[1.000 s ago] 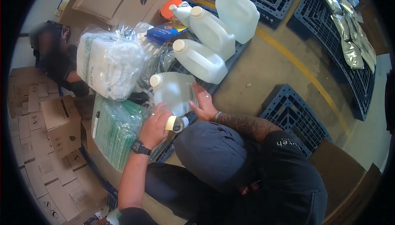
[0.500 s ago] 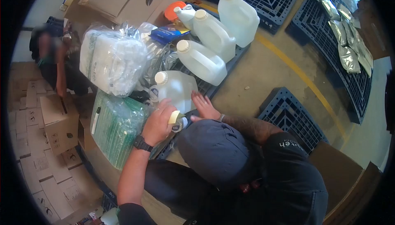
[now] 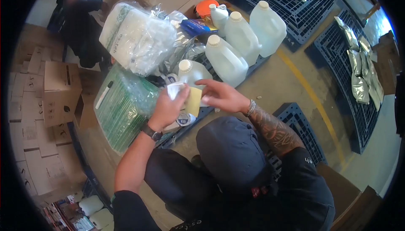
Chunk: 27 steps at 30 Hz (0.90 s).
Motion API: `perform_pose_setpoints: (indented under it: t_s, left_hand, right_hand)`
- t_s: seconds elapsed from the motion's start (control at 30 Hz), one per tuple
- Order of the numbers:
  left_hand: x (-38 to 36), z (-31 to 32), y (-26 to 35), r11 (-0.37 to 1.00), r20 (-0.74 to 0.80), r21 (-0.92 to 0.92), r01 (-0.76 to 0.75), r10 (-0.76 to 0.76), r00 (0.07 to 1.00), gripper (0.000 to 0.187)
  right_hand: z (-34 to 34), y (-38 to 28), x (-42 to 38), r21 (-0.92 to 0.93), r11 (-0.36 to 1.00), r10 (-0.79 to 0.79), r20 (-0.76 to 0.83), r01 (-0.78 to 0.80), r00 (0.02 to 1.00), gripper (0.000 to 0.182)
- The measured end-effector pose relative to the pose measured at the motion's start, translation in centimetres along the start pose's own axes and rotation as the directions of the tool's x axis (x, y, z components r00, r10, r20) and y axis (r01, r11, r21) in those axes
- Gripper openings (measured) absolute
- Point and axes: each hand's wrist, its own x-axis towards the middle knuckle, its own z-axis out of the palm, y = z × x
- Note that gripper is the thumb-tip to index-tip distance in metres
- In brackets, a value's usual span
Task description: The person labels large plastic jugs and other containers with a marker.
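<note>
My left hand (image 3: 171, 108), with a dark watch at its wrist, pinches a piece of yellow paper (image 3: 193, 102) and a white slip (image 3: 173, 90). Close at the yellow paper's right edge is my right hand (image 3: 223, 97), its fingers apart and the index finger stretched toward the paper. Just beyond both hands stands a translucent jug (image 3: 192, 71) with a cream cap, its lower part hidden by the paper and fingers. A small round container (image 3: 185, 119) with a blue and white label sits below the yellow paper. Left of my left hand lies a plastic-wrapped green stack (image 3: 126, 108).
More capped jugs (image 3: 228, 64) line the right side. A bagged white bundle (image 3: 141, 41), a blue packet (image 3: 198, 27) and an orange lid (image 3: 206, 8) lie behind. Dark pallets (image 3: 337, 49) with silver pouches (image 3: 358, 64) stand right. Cartons (image 3: 62, 89) and a person (image 3: 80, 24) are left.
My right hand has lifted off the jug and come over to the yellow paper. My left hand has raised the paper, and the white slip now shows. The view has shifted.
</note>
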Motion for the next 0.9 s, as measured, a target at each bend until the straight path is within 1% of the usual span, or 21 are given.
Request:
perform_pose_setpoints:
  t_s: [0.07,0.13,0.2,0.27,0.3,0.33,0.37,0.4,0.43,0.47,0.5,0.53,0.57,0.6,0.63,0.67,0.7,0.73,0.8,0.83,0.9]
  left_hand:
    - [-0.5,0.3,1.7,0.995,0.162,0.082,-0.060,0.046,0.986,0.035]
    - [-0.2,0.1,1.6,0.986,0.137,0.137,-0.100,0.081,0.987,0.037]
    - [-0.3,-0.1,1.8,0.978,0.091,-0.176,0.115,-0.100,0.991,0.041]
    - [-0.3,-0.9,1.6,0.960,0.052,-0.254,0.114,-0.104,0.993,0.042]
    - [-0.1,-1.6,1.5,0.912,0.136,-0.374,0.167,-0.124,0.983,0.042]
    - [-0.1,-2.0,1.2,0.847,0.224,-0.480,0.228,-0.132,0.965,0.041]
    - [0.0,-2.1,0.8,0.843,0.254,-0.496,0.207,-0.086,0.963,0.037]
    - [0.0,-1.9,1.0,0.839,0.251,-0.509,0.193,-0.070,0.966,0.037]
    - [-0.2,-1.3,1.4,0.862,0.194,-0.494,0.111,-0.015,0.981,0.035]
    - [-0.3,-0.9,1.6,0.880,0.139,-0.474,0.032,0.039,0.989,0.034]
    - [-0.2,-1.0,1.6,0.862,0.143,-0.505,0.029,0.050,0.988,0.031]
    - [-0.1,-0.9,1.7,0.860,0.146,-0.510,0.024,0.059,0.988,0.031]
    - [-0.2,-0.9,1.7,0.880,0.121,-0.474,-0.024,0.092,0.988,0.031]
    - [-0.1,-1.0,1.8,0.898,0.095,-0.434,-0.077,0.130,0.987,0.030]
    - [-0.1,-0.9,1.9,0.895,0.096,-0.438,-0.081,0.136,0.986,0.030]
    - [-0.3,-0.8,2.1,0.907,0.074,-0.409,-0.105,0.148,0.986,0.030]
    - [-0.6,-0.7,2.3,0.917,0.054,-0.379,-0.127,0.159,0.986,0.029]
    - [-0.8,-0.6,2.5,0.916,0.059,-0.382,-0.125,0.159,0.986,0.029]
    - [-1.0,-0.7,3.2,0.959,0.033,-0.236,-0.160,0.173,0.984,0.029]
    - [-1.2,-0.6,3.5,0.958,0.036,-0.235,-0.167,0.180,0.983,0.029]
    - [-1.7,-0.3,3.8,0.947,0.002,-0.253,-0.200,0.207,0.978,0.029]
  right_hand:
    - [0.7,-4.0,0.8,-0.455,0.890,0.112,0.165,-0.025,0.980,0.039]
    - [0.9,-1.9,1.4,-0.403,0.915,0.044,0.132,0.013,0.990,0.035]
    - [0.9,0.0,1.0,-0.023,0.999,0.030,-0.010,-0.031,0.999,0.030]
    - [0.0,1.1,-0.6,-0.065,0.981,0.181,-0.071,-0.185,0.981,0.026]
    - [-0.6,1.7,-1.6,-0.113,0.956,0.260,-0.090,-0.269,0.961,0.025]
    - [-1.1,3.2,-2.6,-0.399,0.886,0.230,-0.058,-0.234,0.971,0.026]
    - [-1.3,5.1,-3.5,-0.648,0.742,0.207,-0.021,-0.171,0.978,0.027]
    - [-1.0,7.2,-4.1,-0.663,0.730,0.203,-0.021,-0.165,0.979,0.027]
    - [-0.5,9.6,-4.7,-0.524,0.850,0.006,0.113,0.054,0.994,0.029]
    - [-0.4,10.8,-5.1,-0.343,0.900,-0.205,0.209,0.268,0.956,0.030]
    - [-1.1,10.7,-4.9,-0.507,0.783,-0.218,0.320,0.362,0.922,0.030]
    - [-1.1,8.7,-4.4,-0.516,0.777,-0.218,0.319,0.361,0.923,0.030]
    - [-1.1,6.5,-4.1,-0.560,0.821,0.022,0.233,0.116,0.972,0.028]
    - [-0.8,3.5,-3.4,-0.580,0.804,0.258,0.139,-0.132,0.956,0.026]
    - [-0.5,1.4,-2.6,-0.586,0.800,0.257,0.135,-0.132,0.957,0.026]
    - [0.1,-0.5,-2.0,-0.364,0.924,0.115,-0.030,-0.118,0.993,0.025]
    - [0.7,-2.5,-1.5,-0.131,0.991,0.012,-0.226,-0.042,0.974,0.024]
    - [1.6,-5.1,-0.9,-0.133,0.990,0.014,-0.230,-0.046,0.973,0.024]
    - [3.3,-9.5,0.3,-0.514,0.817,-0.426,-0.233,0.261,0.874,0.018]
    - [3.7,-10.0,0.6,-0.517,0.814,-0.432,-0.235,0.264,0.871,0.018]
    - [4.0,-10.8,1.1,-0.642,0.700,-0.524,-0.164,0.313,0.836,0.018]
